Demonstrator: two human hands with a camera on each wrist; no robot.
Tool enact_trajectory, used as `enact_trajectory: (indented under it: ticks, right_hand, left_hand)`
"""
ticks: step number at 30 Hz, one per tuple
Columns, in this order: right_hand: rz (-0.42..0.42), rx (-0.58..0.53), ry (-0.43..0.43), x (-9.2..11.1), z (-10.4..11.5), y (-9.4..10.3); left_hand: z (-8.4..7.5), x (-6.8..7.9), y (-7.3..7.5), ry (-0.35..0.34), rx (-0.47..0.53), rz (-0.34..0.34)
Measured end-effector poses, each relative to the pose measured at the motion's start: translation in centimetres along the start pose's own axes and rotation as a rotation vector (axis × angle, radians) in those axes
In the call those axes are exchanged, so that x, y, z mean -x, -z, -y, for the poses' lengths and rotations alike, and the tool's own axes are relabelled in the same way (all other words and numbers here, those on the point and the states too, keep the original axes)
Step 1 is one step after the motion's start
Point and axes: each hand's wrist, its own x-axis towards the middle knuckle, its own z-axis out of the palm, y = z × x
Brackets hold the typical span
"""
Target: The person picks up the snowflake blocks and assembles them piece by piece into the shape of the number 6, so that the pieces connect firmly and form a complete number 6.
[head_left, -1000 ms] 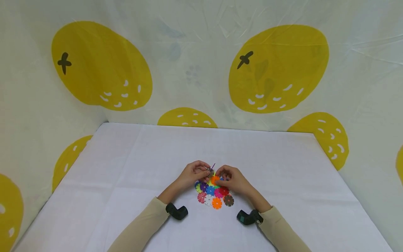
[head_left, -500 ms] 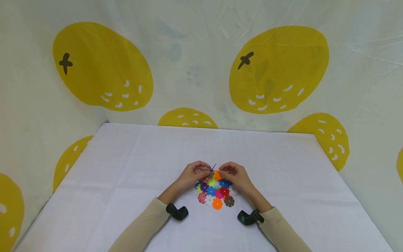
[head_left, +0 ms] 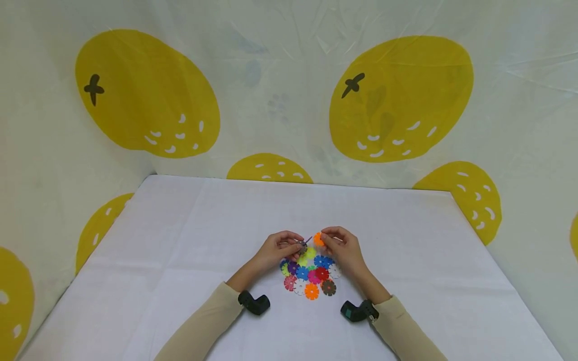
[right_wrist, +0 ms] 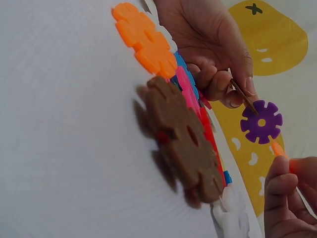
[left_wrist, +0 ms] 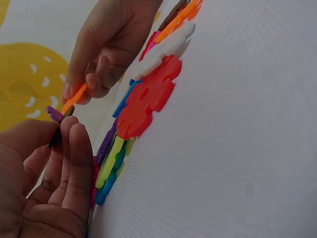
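Observation:
Between thumb and fingers, my left hand (head_left: 281, 246) pinches a brown snowflake disc (right_wrist: 241, 94), a flat notched plastic piece. Slotted crosswise onto its edge is a purple snowflake disc (right_wrist: 270, 115), which sticks up beyond the fingertips. My right hand (head_left: 346, 250) pinches an orange snowflake disc (head_left: 318, 239) by its edge, raised beside the purple one; in the left wrist view this orange disc's edge overlaps the joined pair. Right under both hands lies a pile of coloured discs, among them a yellow disc (head_left: 311, 252) and a red disc (left_wrist: 148, 99).
Along the pile's near side lie a brown disc (right_wrist: 181, 136), another orange disc (right_wrist: 143, 37) and a white disc (head_left: 299, 287). A white cloth covers the table (head_left: 180, 225). Behind it hangs a curtain (head_left: 280, 75) printed with yellow fruit shapes.
My right hand has lifted the orange disc away from the pile, up and to the right, and it now shows more fully. The left hand has stayed nearly still with its two joined discs.

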Motion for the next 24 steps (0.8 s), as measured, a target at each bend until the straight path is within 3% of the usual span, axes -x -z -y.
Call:
enact_trajectory:
  ticks: [6,24]
  right_hand:
    - [-0.028,-0.020,-0.008,-0.08,-0.02,0.05]
    - [0.044,-0.095,-0.019,-0.15,-0.08,0.16]
  left_hand:
    - [0.00,0.03,0.04,-0.013,-0.028,0.014]
    - [-0.02,-0.09,0.02,-0.027,-0.080,0.053]
